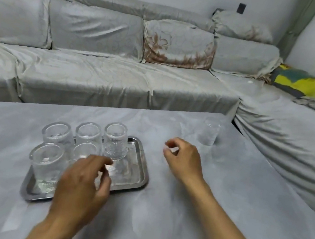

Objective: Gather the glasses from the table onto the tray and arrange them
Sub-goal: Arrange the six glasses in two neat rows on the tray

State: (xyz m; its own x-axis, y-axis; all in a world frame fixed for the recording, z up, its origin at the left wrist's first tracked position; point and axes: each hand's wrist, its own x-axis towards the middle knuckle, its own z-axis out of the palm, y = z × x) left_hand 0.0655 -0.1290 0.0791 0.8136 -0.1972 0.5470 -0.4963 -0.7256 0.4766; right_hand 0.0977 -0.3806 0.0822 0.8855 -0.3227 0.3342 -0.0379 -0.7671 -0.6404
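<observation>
A steel tray lies on the grey table at the left. Several clear glasses stand on it in two rows; the back right one has a ribbed pattern, and the front left one is nearest me. My left hand hovers over the tray's front edge with fingers loosely curled and apart, covering part of the front middle glass. My right hand floats above the table right of the tray, fingers bent, holding nothing. One more clear glass stands alone near the table's far right corner.
A grey covered corner sofa runs behind the table and down its right side. A yellow and grey cushion lies on the sofa at the far right. The table's far edge lies just behind the lone glass.
</observation>
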